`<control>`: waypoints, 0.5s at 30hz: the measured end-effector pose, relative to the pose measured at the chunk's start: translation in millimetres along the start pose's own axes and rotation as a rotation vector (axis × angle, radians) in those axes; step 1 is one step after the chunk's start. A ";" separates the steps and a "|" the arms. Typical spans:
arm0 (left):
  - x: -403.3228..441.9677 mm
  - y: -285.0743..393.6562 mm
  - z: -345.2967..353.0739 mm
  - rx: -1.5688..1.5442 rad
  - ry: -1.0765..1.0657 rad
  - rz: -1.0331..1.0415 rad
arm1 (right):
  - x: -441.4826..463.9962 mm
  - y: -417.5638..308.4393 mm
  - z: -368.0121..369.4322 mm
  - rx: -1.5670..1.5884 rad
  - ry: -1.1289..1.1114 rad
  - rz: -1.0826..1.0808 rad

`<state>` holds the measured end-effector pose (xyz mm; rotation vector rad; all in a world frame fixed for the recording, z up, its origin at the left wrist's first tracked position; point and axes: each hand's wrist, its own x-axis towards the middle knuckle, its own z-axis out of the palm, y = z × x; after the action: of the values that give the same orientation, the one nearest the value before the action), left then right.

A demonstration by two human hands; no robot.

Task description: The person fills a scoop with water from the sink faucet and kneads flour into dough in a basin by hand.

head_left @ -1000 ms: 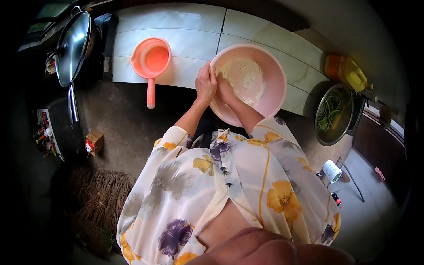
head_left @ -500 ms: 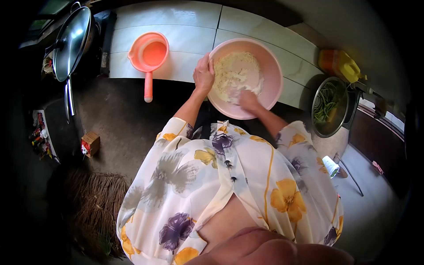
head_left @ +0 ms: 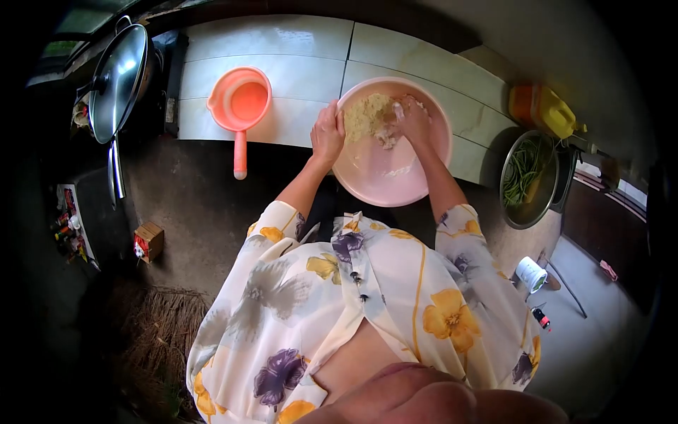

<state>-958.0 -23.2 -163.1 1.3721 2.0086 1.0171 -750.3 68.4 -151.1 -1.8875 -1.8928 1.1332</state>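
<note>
My left hand (head_left: 328, 133) grips the left rim of a pink basin (head_left: 436, 152) on the tiled counter. Inside the basin, pale crumbly flour or dough (head_left: 369, 117) lies toward the upper left, with white smears lower down. My right hand (head_left: 413, 120) is in the basin at the right end of that mass, its fingers spread and touching it, with white bits on them. Left of the basin stands a pink dipper (head_left: 248, 103), its handle pointing toward me.
At the left are a glass-lidded pan (head_left: 117, 83) and, on the floor, a small cardboard box (head_left: 149, 241). To the right sit a metal bowl of green beans (head_left: 524, 177), a yellow jug (head_left: 554, 114) and a white tub (head_left: 530, 274).
My right hand has moved from the basin's left side, across its lower part, to the upper right. The flour has shifted and clumped toward the top. My left hand stays on the rim.
</note>
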 end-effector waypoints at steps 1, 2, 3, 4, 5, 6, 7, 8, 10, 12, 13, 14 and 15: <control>0.4 0.9 1.1 -0.001 0.000 0.001 | 8.7 -1.4 16.8 -0.006 0.018 -0.026; 1.5 1.6 2.5 -0.001 -0.002 0.000 | 17.4 -3.1 33.3 -0.012 0.036 -0.052; 4.8 1.5 3.5 0.003 0.001 0.000 | 31.0 17.4 76.3 -0.202 0.080 -0.221; 5.8 1.8 3.7 0.005 0.010 0.007 | 22.0 17.1 106.6 -0.214 0.089 -0.279; 1.4 1.8 2.3 0.009 0.010 0.009 | 0.2 14.3 128.1 -0.224 0.093 -0.328; -1.5 3.1 0.4 0.012 0.000 0.006 | -35.1 14.4 132.9 -0.308 0.092 -0.444; 1.7 6.1 -0.6 -0.017 0.007 -0.004 | -59.8 11.6 131.5 -0.397 0.100 -0.569; 2.1 8.7 -0.5 -0.047 0.014 -0.019 | -65.7 15.2 133.6 -0.399 0.101 -0.568; -2.4 7.9 0.9 -0.025 0.020 -0.003 | -73.2 30.5 145.7 -0.447 0.003 -0.507; 1.8 8.8 1.4 0.004 0.052 0.019 | -57.3 34.6 151.6 -0.533 -0.052 -0.480; 1.0 11.1 -0.2 0.007 0.020 -0.029 | -48.6 34.7 152.7 -0.492 0.021 -0.531; -0.2 12.0 -1.2 0.010 -0.016 -0.083 | -41.9 36.0 155.2 -0.449 0.088 -0.576; 0.6 13.2 -2.0 0.008 -0.007 -0.069 | -34.8 34.9 156.8 -0.444 0.083 -0.578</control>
<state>-952.4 -20.4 -151.3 1.2994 2.0419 0.9736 -822.1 -23.1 -267.1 -1.3587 -2.5505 0.4757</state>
